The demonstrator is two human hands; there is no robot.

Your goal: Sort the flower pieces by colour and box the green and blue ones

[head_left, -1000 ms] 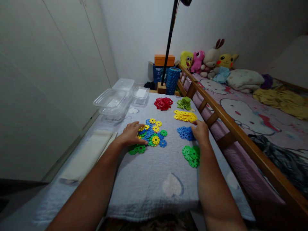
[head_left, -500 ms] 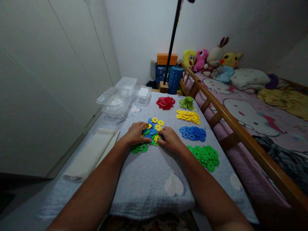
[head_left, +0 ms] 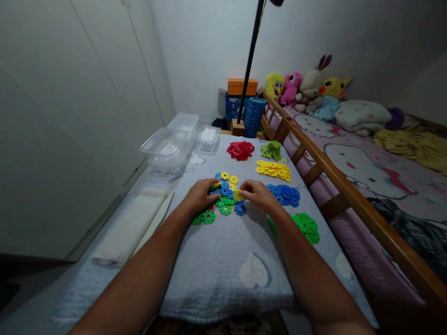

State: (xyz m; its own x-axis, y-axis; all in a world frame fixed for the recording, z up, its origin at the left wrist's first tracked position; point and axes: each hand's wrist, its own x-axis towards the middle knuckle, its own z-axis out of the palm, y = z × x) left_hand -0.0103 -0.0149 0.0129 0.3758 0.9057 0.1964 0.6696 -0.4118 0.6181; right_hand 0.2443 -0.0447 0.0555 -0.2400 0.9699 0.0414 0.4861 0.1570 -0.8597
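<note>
A mixed heap of flat plastic flower discs (head_left: 226,195), blue, yellow and green, lies mid-table on a pale quilted cloth (head_left: 223,260). My left hand (head_left: 201,195) rests on the heap's left edge with fingers curled over some discs. My right hand (head_left: 254,194) is at the heap's right edge, its fingers pinched on a yellow disc (head_left: 239,196). Sorted piles lie to the right: red (head_left: 240,150), light green (head_left: 271,150), yellow (head_left: 273,169), blue (head_left: 283,194) and green (head_left: 306,226).
Clear plastic containers (head_left: 174,145) stand at the table's back left. A folded white cloth (head_left: 131,225) lies at the left. A wooden bed rail (head_left: 335,181) runs along the right, with plush toys (head_left: 307,86) behind. A black pole (head_left: 250,63) rises at the back.
My right hand came from the blue pile at the right to the mixed heap and now pinches a yellow disc. My left hand stayed on the heap's left edge.
</note>
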